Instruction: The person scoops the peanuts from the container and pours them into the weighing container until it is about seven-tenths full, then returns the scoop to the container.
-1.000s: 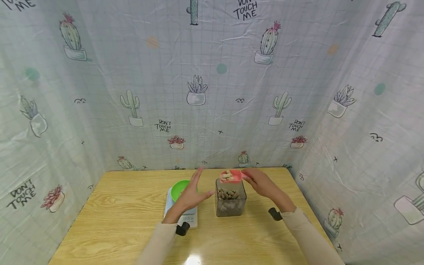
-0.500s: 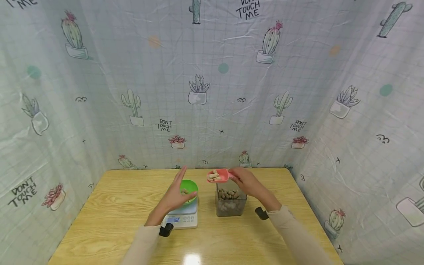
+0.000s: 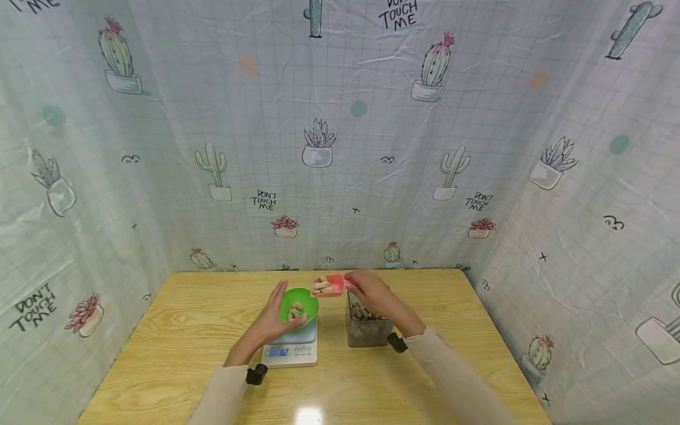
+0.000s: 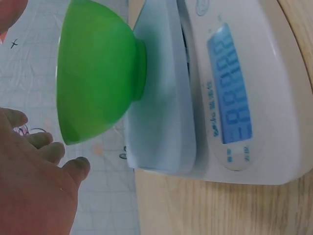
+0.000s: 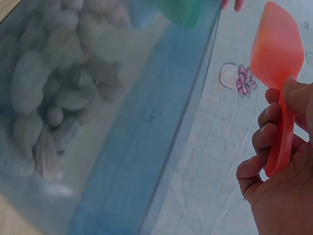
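My left arm (image 3: pixel 219 394) and right arm (image 3: pixel 451 373) both reach forward, angled inward, sleeves down near the wrists. Left hand (image 3: pixel 268 322): fingers extended, slightly bent, thumb spread wide from them, gripping nothing. Right hand (image 3: pixel 375 293): firm grip, thumb (image 5: pixel 299 100) laid along the top, fingers (image 5: pixel 267 135) curled in from the opposite side. Right wrist (image 3: pixel 410 322) turned toward my left. Hands apart, not touching each other.

Grips a red scoop (image 5: pixel 279 46) by its handle in the curled fingers (image 5: pixel 266 136) of the right hand (image 5: pixel 281 198), apart from the long edge of a translucent container (image 5: pixel 132 142). Shows hazy peanuts (image 5: pixel 29 81) heaped behind the container's wall, part of a green bowl (image 5: pixel 181 12) blurred near that edge, and a printed curtain (image 5: pixel 200 156) beyond.
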A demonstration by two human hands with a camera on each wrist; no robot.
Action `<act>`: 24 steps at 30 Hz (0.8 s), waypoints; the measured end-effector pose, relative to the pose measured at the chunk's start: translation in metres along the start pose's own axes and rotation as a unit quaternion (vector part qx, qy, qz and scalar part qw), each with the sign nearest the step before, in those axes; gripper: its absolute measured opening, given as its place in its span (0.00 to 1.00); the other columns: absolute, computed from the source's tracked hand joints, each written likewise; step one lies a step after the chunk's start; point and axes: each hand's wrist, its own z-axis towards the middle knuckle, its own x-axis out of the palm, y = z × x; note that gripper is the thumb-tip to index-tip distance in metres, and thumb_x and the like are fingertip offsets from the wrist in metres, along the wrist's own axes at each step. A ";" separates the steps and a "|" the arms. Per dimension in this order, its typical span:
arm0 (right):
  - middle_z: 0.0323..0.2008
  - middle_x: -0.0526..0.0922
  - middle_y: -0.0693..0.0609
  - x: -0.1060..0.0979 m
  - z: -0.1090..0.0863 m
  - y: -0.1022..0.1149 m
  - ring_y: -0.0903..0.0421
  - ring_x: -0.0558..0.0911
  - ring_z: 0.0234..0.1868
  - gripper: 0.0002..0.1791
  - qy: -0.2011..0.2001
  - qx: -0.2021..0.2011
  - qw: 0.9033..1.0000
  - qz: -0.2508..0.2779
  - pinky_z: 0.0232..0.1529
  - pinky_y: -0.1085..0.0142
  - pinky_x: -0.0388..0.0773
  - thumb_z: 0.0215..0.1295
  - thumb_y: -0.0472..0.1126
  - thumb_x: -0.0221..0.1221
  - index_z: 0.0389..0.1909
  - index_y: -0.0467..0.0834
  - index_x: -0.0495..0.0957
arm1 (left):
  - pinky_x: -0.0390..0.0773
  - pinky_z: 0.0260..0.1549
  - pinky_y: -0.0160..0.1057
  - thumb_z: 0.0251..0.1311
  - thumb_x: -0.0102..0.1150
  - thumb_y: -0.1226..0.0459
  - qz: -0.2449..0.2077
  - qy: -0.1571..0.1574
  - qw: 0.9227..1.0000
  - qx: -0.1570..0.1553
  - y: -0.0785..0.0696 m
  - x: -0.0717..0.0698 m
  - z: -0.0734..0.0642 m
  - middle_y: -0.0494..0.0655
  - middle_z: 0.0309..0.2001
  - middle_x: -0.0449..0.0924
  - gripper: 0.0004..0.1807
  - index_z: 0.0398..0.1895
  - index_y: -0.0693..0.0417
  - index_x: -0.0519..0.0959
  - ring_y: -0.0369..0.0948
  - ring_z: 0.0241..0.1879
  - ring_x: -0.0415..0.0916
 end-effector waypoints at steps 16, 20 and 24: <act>0.45 0.82 0.52 0.023 0.025 0.016 0.56 0.81 0.45 0.13 0.083 0.032 0.995 -0.054 0.47 0.62 0.79 0.75 0.46 0.51 0.54 0.47 0.78 | 0.56 0.68 0.66 0.52 0.71 0.45 -0.010 0.019 0.997 -0.068 0.021 0.010 0.000 0.64 0.78 0.39 0.64 0.79 0.59 0.39 0.66 0.75 0.46; 0.40 0.82 0.52 0.024 0.031 0.019 0.56 0.80 0.41 0.12 0.086 0.020 0.992 -0.093 0.42 0.63 0.78 0.74 0.45 0.53 0.51 0.48 0.79 | 0.57 0.67 0.66 0.51 0.71 0.45 0.000 0.018 0.998 -0.064 0.022 0.009 0.001 0.65 0.78 0.39 0.64 0.79 0.62 0.39 0.66 0.74 0.47; 0.36 0.80 0.54 0.025 0.036 0.022 0.57 0.78 0.35 0.10 0.095 0.011 0.985 -0.141 0.37 0.64 0.76 0.73 0.47 0.53 0.48 0.50 0.79 | 0.57 0.68 0.65 0.52 0.70 0.44 0.000 0.023 0.998 -0.067 0.022 0.008 0.002 0.64 0.78 0.39 0.64 0.79 0.62 0.39 0.65 0.75 0.47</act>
